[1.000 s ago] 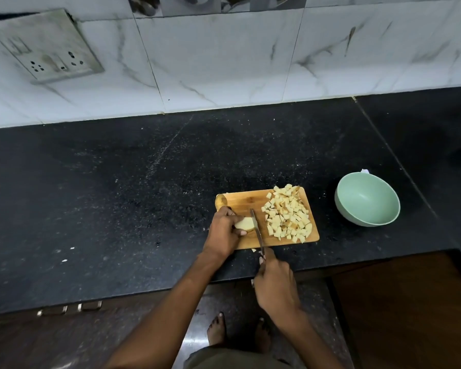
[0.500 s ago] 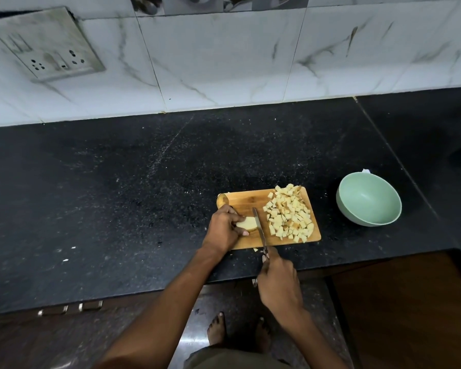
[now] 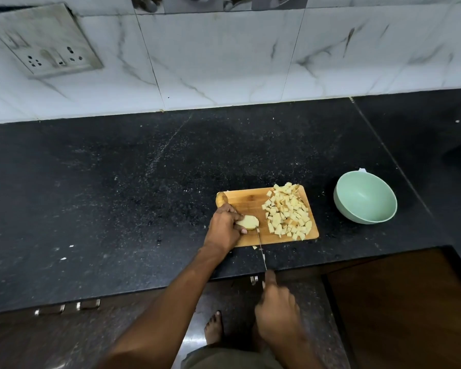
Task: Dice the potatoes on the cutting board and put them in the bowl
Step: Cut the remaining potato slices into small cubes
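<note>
Single head view, looking steeply down at countertop (image 3: 117, 195).

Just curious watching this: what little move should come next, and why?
Probably bring the knife forward and slice the potato piece that the left hand grips; it is uncut, while the right hand holds the knife back off the cutting board.

Left hand (image 3: 225, 227) curled, right hand (image 3: 276, 310) clenched

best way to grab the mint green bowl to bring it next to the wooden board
Pinch the mint green bowl at its rim on the side facing the wooden cutting board, thumb inside, fingers outside. It sits upright with its mouth open and looks empty, and its round, sloping wall offers no flat hold. Coming from the board side should keep the hand off the diced potato pile.
</note>
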